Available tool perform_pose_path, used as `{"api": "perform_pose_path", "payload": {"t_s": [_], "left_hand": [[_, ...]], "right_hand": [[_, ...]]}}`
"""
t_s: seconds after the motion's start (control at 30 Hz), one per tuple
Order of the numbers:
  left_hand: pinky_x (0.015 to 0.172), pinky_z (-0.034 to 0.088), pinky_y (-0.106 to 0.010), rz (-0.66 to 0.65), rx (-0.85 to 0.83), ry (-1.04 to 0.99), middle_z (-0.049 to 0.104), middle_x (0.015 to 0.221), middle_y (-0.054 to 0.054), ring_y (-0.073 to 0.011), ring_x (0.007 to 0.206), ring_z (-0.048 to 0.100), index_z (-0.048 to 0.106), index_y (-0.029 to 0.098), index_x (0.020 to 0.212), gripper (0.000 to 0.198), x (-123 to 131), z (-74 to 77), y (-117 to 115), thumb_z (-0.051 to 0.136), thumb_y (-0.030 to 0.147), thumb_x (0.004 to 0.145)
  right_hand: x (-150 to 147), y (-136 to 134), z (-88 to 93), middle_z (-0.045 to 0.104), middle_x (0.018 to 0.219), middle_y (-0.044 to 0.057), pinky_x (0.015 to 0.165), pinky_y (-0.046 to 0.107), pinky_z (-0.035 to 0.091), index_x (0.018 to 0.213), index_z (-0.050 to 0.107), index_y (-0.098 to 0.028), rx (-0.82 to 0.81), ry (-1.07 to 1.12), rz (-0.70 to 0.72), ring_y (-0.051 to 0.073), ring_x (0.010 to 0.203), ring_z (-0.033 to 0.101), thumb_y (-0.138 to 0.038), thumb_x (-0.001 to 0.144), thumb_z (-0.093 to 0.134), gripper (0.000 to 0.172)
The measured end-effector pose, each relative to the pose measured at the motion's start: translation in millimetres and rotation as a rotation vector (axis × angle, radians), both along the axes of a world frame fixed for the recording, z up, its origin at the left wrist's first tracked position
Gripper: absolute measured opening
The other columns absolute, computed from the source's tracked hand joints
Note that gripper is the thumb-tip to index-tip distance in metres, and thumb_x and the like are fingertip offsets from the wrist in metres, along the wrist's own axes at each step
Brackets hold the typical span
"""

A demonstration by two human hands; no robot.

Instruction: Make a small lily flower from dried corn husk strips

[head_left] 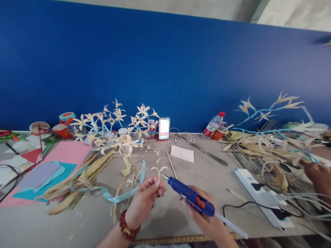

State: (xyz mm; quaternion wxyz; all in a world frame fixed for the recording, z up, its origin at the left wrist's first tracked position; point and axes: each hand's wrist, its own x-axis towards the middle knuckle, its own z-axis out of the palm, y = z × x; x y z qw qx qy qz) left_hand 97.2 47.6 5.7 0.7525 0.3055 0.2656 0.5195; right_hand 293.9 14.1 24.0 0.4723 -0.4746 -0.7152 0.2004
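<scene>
Between the thumb and fingers of my left hand (pixel 148 193) is a small pale husk flower (pixel 159 170), its curved petals spread above the fingertips. My right hand (pixel 204 215) is wrapped round a blue glue gun (pixel 191 196), its metal nozzle close to the flower's base. Whether the nozzle touches the flower I cannot tell. A clear glue stick (pixel 232 225) sticks out of the gun's rear. To the left of my left hand, a light blue ribbon (pixel 113 198) curls over the table among dried corn husks (pixel 77 182).
Husk-flower branches (pixel 111 120) stand at the back left near coloured paper (pixel 67 151). A phone (pixel 163 129) and a water bottle (pixel 213 125) stand along the blue partition (pixel 165 69). On the right lie a power strip (pixel 261 199) and cables; another person's hand (pixel 317 174) holds a flower branch.
</scene>
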Motion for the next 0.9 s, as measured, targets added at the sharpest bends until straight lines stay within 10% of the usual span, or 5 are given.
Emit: {"api": "perform_pose_path", "payload": {"t_s": [0.9], "left_hand": [[0.071,0.039,-0.027,0.023,0.011,0.01,0.055,0.065,-0.001,-0.0131,0.067,0.05,0.062,0.015,0.07,0.021,-3.7,3.2,-1.2,0.066,0.029,0.085]], "right_hand": [[-1.5,5.0,3.5,0.068,0.073,0.002,0.059,0.026,0.053,0.09,0.059,-0.022,0.176,-0.165,0.022,0.019,0.062,0.067,-0.018,0.078,0.055,0.013]]}}
